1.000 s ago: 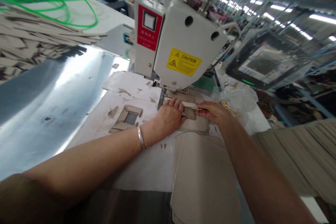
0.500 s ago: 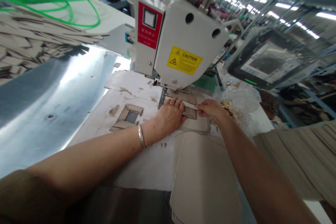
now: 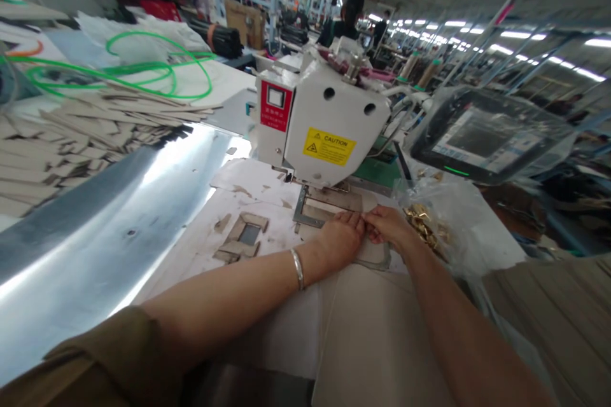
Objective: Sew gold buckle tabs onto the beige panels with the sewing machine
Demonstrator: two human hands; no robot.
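My left hand [image 3: 341,238] lies palm down on a beige cut piece [image 3: 375,254] just in front of the sewing machine's metal clamp frame [image 3: 305,211]. Its fingers are stretched out and pressed on the material, and a silver bangle is on the wrist. My right hand [image 3: 389,226] meets it fingertip to fingertip, with its fingers pinched on the same piece's edge. The white sewing machine head [image 3: 329,121], with a yellow caution label, stands right behind both hands.
A stack of large beige pieces [image 3: 377,337] lies under my forearms. A plastic bag of gold hardware [image 3: 424,224] sits right of my hands, below a control screen [image 3: 482,137]. At left are a card template [image 3: 245,235], a shiny metal tabletop [image 3: 95,222], piled beige strips [image 3: 71,133] and green tubing [image 3: 157,73]. People work at the back.
Both hands have drawn back from under the machine head and come together; my left hand no longer lies on the pale strip. The camera has tilted up, showing more of the hall.
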